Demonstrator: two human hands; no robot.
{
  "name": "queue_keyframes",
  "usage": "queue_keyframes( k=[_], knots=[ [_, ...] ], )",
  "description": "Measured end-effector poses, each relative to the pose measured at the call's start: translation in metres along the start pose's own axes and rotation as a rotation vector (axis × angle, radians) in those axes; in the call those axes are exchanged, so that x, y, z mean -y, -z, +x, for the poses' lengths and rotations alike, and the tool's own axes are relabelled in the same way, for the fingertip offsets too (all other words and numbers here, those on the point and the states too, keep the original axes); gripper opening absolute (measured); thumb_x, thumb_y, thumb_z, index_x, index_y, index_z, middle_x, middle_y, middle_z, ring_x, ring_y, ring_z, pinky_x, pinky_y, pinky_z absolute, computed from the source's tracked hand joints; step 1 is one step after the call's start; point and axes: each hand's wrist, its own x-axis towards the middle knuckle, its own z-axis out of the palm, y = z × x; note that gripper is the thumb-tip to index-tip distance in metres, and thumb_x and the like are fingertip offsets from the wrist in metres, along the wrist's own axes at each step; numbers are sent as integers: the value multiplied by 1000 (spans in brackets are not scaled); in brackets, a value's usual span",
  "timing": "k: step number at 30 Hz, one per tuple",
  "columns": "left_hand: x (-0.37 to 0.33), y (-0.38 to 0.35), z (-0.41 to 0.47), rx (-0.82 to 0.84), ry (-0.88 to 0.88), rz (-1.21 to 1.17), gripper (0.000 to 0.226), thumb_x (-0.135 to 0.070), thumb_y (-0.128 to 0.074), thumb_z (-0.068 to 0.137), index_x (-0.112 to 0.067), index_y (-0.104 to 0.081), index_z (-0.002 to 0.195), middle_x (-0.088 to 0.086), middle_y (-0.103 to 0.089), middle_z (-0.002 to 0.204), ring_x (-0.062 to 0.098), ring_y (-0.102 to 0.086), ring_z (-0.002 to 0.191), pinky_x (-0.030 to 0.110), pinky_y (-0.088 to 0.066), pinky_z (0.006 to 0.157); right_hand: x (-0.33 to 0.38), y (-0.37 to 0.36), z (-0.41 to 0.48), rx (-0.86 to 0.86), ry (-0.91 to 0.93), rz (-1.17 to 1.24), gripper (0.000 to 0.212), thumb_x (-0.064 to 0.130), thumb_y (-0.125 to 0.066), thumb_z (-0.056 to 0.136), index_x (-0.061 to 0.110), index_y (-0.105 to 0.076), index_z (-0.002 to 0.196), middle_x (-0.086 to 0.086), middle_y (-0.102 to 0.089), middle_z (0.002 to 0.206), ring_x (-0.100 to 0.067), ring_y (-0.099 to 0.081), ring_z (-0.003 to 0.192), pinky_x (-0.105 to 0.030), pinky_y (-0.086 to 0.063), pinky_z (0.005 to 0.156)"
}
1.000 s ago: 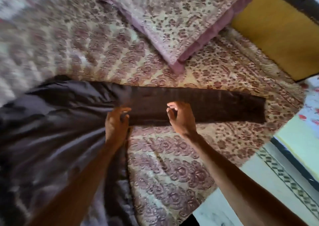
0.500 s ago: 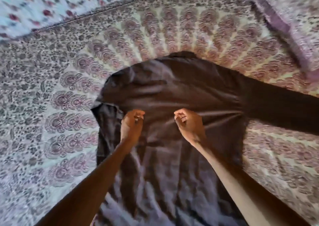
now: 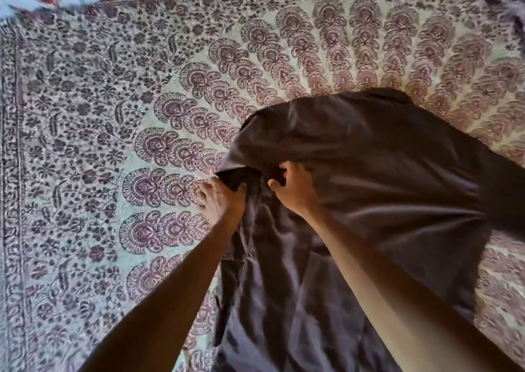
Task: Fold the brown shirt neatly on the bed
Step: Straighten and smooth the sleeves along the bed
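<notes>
The brown shirt (image 3: 369, 172) is spread out on the bed (image 3: 113, 116). Its bunched left edge is gripped by the left hand (image 3: 221, 201) and pinched by the right hand (image 3: 295, 189). The fold is only starting. Next, the tucked part probably needs pulling out flat.

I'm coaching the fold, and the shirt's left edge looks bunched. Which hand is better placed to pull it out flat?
Probably the left hand: it sits at the shirt's bunched left edge, partly on the bedsheet. The right hand grips further in.
</notes>
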Motion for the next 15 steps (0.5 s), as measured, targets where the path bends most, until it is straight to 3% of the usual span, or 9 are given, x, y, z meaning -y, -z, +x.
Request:
queue_keyframes(
  k=[3,5,6,7,10,12,15],
  knots=[
    [-7,14,4,-193,-211,-225,33,-25,-57,88,-10,-56,117,14,-60,116,31,-59,100,41,-50,79,0,-3,9,22,-107,18,45,52,-64,80,24,-51,114,-7,-54,118,-29,-54,110,-45,-45,94],
    [-9,35,6,-405,-511,-248,18,-13,-54,86,-10,-58,104,11,-56,103,27,-56,85,34,-46,61,2,-3,17,22,-175,67,38,57,-59,82,29,-49,106,-7,-56,116,-30,-51,114,-46,-41,95],
    [-7,43,8,-435,-666,-224,18,-8,-53,83,-11,-58,100,10,-53,101,24,-53,84,31,-42,58,4,-1,21,21,-213,96,32,56,-56,85,30,-49,102,-8,-56,117,-32,-50,117,-45,-38,96],
    [-4,49,11,-390,-803,-198,21,-6,-53,81,-12,-58,101,9,-50,101,23,-51,86,31,-43,57,8,1,27,23,-251,125,30,55,-52,89,28,-49,100,-10,-57,119,-34,-49,119,-45,-36,97],
    [10,52,8,10,-1041,-94,31,-20,-56,87,-15,-52,117,3,-46,114,16,-55,92,37,-56,66,14,8,39,69,-342,172,46,52,-38,97,12,-52,114,-17,-55,127,-37,-47,123,-45,-33,103],
    [27,50,1,13,-1054,32,37,-31,-55,92,-17,-47,126,0,-46,121,13,-52,102,38,-52,84,18,7,41,69,-365,176,49,53,-36,98,10,-51,116,-19,-53,129,-37,-45,124,-45,-31,104],
    [60,44,-6,-155,-737,-52,46,-45,-55,92,-19,-42,128,1,-46,121,14,-48,105,38,-47,86,22,-1,37,16,-399,132,52,63,-38,92,16,-50,113,-15,-50,131,-37,-42,126,-51,-33,101]
  ],
)
